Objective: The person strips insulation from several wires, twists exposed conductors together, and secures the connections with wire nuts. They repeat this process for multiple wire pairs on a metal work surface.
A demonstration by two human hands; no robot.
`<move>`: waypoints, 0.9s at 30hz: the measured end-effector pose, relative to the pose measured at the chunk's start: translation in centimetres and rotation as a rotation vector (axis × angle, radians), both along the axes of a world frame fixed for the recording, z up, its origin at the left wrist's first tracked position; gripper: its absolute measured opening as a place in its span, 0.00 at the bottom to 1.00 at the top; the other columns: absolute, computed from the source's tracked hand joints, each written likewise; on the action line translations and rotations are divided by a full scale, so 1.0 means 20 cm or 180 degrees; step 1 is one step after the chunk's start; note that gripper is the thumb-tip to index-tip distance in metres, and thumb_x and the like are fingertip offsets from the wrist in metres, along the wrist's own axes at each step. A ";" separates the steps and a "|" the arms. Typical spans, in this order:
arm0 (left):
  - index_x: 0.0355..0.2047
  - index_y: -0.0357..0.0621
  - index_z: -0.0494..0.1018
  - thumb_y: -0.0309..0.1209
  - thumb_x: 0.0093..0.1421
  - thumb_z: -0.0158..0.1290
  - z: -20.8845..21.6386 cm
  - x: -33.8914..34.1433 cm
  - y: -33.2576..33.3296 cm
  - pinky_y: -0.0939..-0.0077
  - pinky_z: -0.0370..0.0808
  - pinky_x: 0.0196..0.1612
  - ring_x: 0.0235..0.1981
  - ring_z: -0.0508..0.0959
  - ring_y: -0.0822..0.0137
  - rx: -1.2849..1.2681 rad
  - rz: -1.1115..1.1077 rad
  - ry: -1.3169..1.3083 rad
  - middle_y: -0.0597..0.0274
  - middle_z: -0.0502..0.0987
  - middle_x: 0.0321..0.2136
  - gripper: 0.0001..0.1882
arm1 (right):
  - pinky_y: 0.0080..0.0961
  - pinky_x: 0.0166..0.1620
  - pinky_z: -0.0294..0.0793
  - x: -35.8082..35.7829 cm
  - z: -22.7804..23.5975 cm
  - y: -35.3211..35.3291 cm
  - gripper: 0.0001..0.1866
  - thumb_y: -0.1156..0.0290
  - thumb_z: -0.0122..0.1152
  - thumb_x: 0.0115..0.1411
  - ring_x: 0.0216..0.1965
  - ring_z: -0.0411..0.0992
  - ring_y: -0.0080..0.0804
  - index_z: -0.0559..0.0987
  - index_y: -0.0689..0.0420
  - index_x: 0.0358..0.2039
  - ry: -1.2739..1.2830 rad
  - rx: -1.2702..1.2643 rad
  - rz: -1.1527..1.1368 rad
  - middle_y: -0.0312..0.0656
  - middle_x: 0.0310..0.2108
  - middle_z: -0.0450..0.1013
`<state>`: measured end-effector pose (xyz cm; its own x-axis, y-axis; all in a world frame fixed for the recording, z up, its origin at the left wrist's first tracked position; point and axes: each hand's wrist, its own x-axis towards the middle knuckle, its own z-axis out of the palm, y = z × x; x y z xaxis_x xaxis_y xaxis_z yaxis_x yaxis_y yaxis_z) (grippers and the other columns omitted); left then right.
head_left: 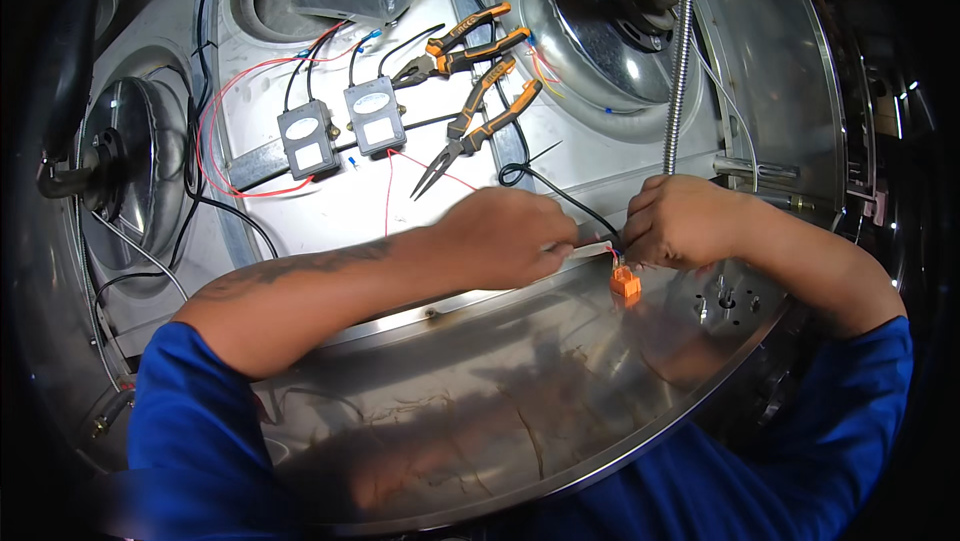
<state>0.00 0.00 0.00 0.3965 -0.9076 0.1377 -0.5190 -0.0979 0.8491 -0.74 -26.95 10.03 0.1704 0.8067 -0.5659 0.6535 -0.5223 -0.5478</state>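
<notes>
White and thin, a short strip [591, 250] poked out of the left hand [512, 239], with thumb and finger pinched together on it. It lay just left of the right hand [682, 224], its long side running nine to three o'clock, free end at three. At five o'clock from that end was an orange plastic block [625, 283]. The right fingers were curled, but I couldn't tell what they held. The left hand hid the strip's other end.

The metal panel [470, 381] is glossy, the connector [625, 284] apparently plastic.
</notes>
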 end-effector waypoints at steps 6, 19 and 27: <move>0.34 0.38 0.78 0.30 0.62 0.61 0.23 0.37 0.27 0.79 0.73 0.34 0.28 0.74 0.80 -0.0687 0.1334 0.1494 0.70 0.77 0.25 0.07 | 0.34 0.42 0.78 0.06 0.02 0.06 0.07 0.72 0.68 0.58 0.38 0.80 0.39 0.85 0.57 0.38 0.0380 0.0544 -0.1693 0.41 0.35 0.82; 0.22 0.40 0.75 0.28 0.53 0.66 0.58 0.58 0.67 0.78 0.77 0.23 0.19 0.80 0.67 -0.0619 -0.0143 0.1269 0.58 0.79 0.21 0.10 | 0.22 0.43 0.75 0.30 0.07 0.39 0.10 0.71 0.74 0.57 0.35 0.76 0.21 0.83 0.63 0.35 0.0552 0.0795 -0.2820 0.36 0.31 0.80; 0.31 0.36 0.84 0.24 0.55 0.66 0.68 0.60 0.73 0.74 0.81 0.24 0.22 0.84 0.63 -0.0279 -0.2609 0.2249 0.53 0.83 0.26 0.04 | 0.20 0.40 0.74 0.31 0.00 0.38 0.09 0.68 0.70 0.61 0.32 0.75 0.18 0.85 0.59 0.38 0.1365 0.0747 -0.2792 0.33 0.29 0.80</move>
